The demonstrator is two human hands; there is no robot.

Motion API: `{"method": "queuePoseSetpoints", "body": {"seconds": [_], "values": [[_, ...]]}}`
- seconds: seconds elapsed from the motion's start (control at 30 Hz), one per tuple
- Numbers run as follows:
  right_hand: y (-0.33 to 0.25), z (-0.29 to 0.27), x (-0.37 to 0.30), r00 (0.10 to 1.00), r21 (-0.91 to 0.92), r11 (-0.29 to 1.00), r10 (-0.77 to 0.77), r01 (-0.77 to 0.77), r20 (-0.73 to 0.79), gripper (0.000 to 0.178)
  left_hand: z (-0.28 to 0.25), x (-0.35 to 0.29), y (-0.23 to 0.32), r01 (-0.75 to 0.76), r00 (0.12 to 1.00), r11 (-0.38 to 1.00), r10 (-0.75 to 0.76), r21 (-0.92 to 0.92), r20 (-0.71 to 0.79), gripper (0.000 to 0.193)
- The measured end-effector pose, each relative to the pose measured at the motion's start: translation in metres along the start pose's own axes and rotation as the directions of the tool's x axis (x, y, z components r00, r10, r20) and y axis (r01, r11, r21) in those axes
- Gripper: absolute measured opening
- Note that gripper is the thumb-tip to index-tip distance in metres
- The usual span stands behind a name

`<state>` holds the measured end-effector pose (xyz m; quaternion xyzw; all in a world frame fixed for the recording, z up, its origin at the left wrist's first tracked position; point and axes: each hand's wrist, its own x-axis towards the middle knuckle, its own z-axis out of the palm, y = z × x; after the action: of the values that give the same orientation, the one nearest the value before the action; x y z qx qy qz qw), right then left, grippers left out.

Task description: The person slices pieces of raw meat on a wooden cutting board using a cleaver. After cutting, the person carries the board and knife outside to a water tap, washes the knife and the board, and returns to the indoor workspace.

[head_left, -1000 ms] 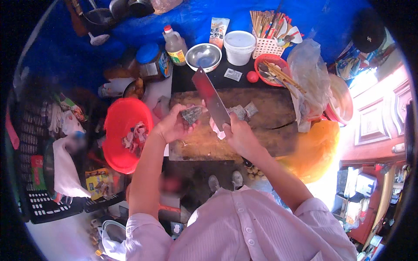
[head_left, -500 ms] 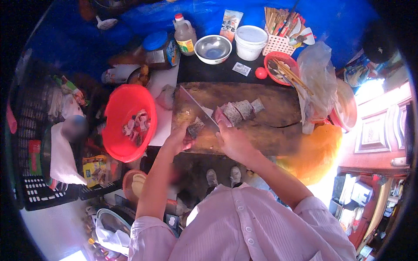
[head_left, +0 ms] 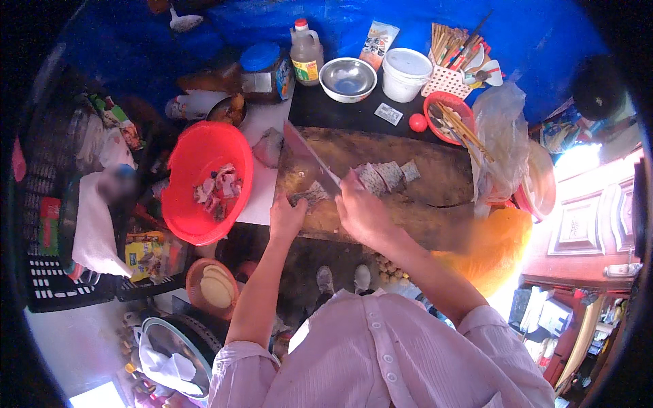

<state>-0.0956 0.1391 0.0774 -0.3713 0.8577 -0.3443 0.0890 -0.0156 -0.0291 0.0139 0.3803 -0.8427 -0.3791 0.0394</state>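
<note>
My right hand (head_left: 366, 214) is closed around the handle of a cleaver (head_left: 309, 155), whose broad blade slants up to the left over the wooden cutting board (head_left: 422, 149). Below the blade, a grey scaly fish piece (head_left: 314, 193) lies near the board's left end. My left hand (head_left: 287, 216) is closed on the near side of that piece, its fingertips partly hidden. Just beyond my right hand sits a row of cut fish chunks (head_left: 386, 175). To the left, a red basin (head_left: 175, 187) holds several pieces of cut fish (head_left: 219, 190).
Behind the board stand a metal bowl (head_left: 347, 78), a white lidded tub (head_left: 406, 76), a sauce bottle (head_left: 307, 58) and a utensil basket (head_left: 447, 81). A red bowl with chopsticks (head_left: 449, 109) and a plastic bag (head_left: 500, 119) are at the right. Black crates (head_left: 71, 292) flank the left side.
The cleaver has turned, showing more of its blade face. My hands stay beside the same fish piece. The whole view has shifted slightly, bringing the small basin below into clearer sight.
</note>
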Motion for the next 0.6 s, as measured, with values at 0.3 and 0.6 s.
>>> {"method": "queuePoseSetpoints", "body": {"seconds": [0.3, 0.6], "values": [[-0.01, 0.03, -0.003, 0.994, -0.12, 0.993, 0.026, -0.013, 0.105, 0.022, 0.004, 0.0, -0.002, -0.015, 1.0, 0.999, 0.016, 0.044, -0.018, 0.044], [0.003, 0.03, -0.004, 0.955, -0.079, 0.995, 0.088, -0.068, 0.283, 0.036, 0.009, -0.008, 0.006, 0.023, 0.999, 0.997, -0.025, 0.069, 0.026, 0.053]]}}
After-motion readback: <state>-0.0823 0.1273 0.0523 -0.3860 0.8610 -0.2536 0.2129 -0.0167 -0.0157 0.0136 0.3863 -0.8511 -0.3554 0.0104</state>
